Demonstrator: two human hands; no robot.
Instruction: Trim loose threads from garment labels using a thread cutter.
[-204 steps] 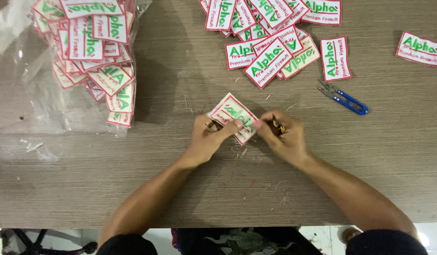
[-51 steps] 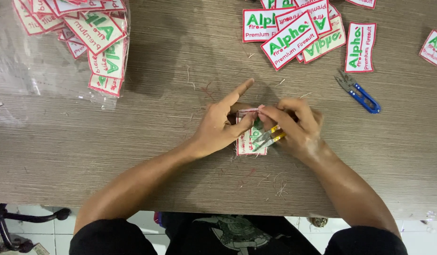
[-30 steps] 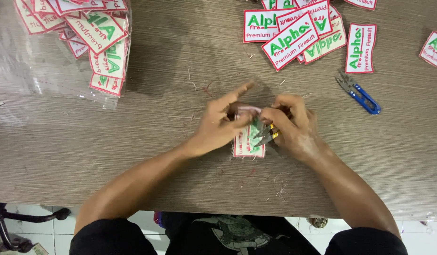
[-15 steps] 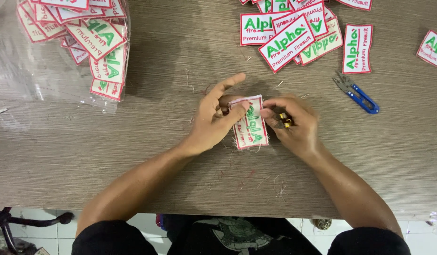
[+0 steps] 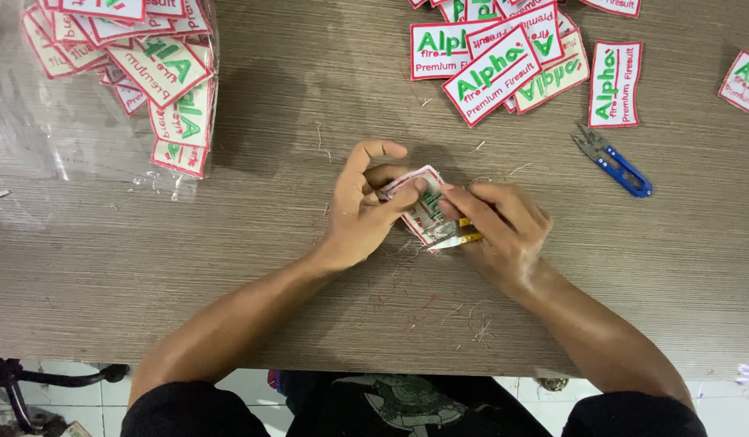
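Note:
My left hand [image 5: 362,206] pinches a white embroidered patch [image 5: 421,206] with a red border and green lettering, tilted up off the wooden table [image 5: 229,267]. My right hand [image 5: 500,226] grips small yellow-handled thread snips [image 5: 451,235], whose metal blades touch the patch's lower edge. Both hands meet over the middle of the table, and fingers hide most of the patch.
A clear plastic bag [image 5: 67,129] with several matching patches [image 5: 168,81] lies at the far left. Several more patches [image 5: 504,57] lie spread at the far right. Blue-handled snips [image 5: 617,162] rest to the right of my hands. Loose thread clippings [image 5: 455,316] lie near the front edge.
The patch has been turned and lifted at an angle in my left hand. My right hand has brought the yellow snips back onto its lower edge.

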